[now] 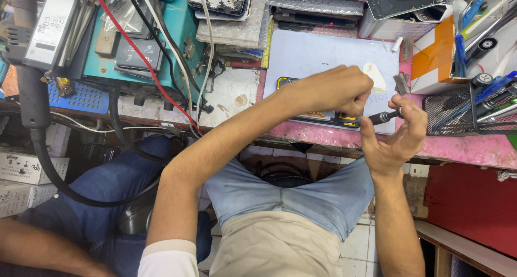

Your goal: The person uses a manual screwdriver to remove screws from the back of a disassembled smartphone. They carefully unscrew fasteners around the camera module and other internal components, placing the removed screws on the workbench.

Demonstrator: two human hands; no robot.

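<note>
Fingers of the right hand point(396, 134) pinch one dark screwdriver point(385, 116) just off the opened phone point(323, 115). Left hand point(336, 91), fisted, presses that single phone onto the grey mat point(318, 56) near the bench's front edge; clutter crowds behind.

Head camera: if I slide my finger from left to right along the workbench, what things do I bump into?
Black hose → blue perforated tray → red wire → left hand → right hand → black mesh basket.
</note>
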